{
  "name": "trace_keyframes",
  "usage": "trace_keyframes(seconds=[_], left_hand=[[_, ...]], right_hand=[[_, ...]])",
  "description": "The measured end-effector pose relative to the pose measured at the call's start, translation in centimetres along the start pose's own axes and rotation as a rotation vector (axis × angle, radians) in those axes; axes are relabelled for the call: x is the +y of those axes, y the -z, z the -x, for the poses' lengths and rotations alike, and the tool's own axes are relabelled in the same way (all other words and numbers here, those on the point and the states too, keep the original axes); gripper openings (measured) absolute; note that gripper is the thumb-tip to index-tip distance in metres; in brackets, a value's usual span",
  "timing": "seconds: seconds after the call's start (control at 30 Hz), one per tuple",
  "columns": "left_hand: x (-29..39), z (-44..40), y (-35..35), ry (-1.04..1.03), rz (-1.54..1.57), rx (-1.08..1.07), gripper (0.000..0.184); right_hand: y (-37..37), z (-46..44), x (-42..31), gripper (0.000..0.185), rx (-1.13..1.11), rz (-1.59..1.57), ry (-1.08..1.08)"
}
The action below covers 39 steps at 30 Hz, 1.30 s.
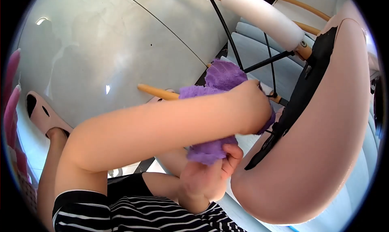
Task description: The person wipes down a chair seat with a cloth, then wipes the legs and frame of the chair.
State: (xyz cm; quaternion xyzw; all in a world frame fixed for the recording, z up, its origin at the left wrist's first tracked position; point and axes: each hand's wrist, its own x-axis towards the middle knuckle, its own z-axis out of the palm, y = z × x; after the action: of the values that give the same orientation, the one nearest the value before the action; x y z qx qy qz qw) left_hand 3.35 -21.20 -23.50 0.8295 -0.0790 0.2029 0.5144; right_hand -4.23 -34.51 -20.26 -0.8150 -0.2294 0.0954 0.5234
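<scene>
A fluffy purple cloth (224, 74) is bunched beneath my left forearm, by a wooden leg (156, 91) of a pink chair. My left hand (254, 106) is bent down at the wrist over the cloth, close to the black frame under the chair's seat (310, 151). Its fingers are mostly hidden, but purple fabric shows around them. Lower down, my right hand (208, 173) has its fingers curled at the cloth's lower end. The chair is tipped over, its underside turned toward my hands.
A white foam sleeve (263, 18) covers another wooden leg. Thin black rods (269, 62) brace the legs. Light blue padding (253, 49) lies behind the chair. Glossy grey tiles (109, 49) form the floor. My foot in a pink slipper (46, 114) is at left, near pink pointed objects (11, 106).
</scene>
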Motion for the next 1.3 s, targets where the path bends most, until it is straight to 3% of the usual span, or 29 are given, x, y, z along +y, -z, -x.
trace_keyframes(seconds=[0.1,0.3,0.4,0.6,0.8,0.9,1.0,1.1,1.3], left_hand=[[-1.3,-0.4,0.9,0.027,0.205,-0.048,0.017],[-3.2,2.7,-1.1,-0.211,0.116,0.376,0.014],[-3.5,4.0,-0.1,-0.144,0.013,0.242,0.013],[-2.5,2.4,-0.6,-0.127,0.079,0.244,0.015],[-1.0,-0.3,2.3,0.067,0.281,-0.15,0.022],[-1.2,-1.3,2.8,0.037,0.208,-0.25,0.027],[-1.2,-0.8,1.9,-0.013,0.183,-0.117,0.027],[-1.1,-0.4,1.3,-0.003,0.166,-0.126,0.021],[-3.0,1.9,-1.6,-0.188,0.073,0.378,0.015]], right_hand=[[1.0,-0.1,1.0,0.032,-0.135,0.002,0.016],[0.3,-0.9,0.9,0.031,-0.096,-0.065,-0.112],[0.3,-0.8,1.1,0.033,-0.117,-0.061,-0.108],[-0.4,-0.4,1.0,0.036,-0.099,-0.082,-0.175],[-0.7,-0.9,0.8,0.037,-0.104,-0.123,-0.15],[-0.7,-1.1,0.4,0.037,-0.108,-0.138,-0.178],[-0.5,-1.3,0.8,0.036,-0.093,-0.129,-0.167],[-0.1,-1.1,1.3,0.035,-0.068,-0.102,-0.156],[0.0,-1.3,1.2,0.034,-0.09,-0.155,-0.195]])
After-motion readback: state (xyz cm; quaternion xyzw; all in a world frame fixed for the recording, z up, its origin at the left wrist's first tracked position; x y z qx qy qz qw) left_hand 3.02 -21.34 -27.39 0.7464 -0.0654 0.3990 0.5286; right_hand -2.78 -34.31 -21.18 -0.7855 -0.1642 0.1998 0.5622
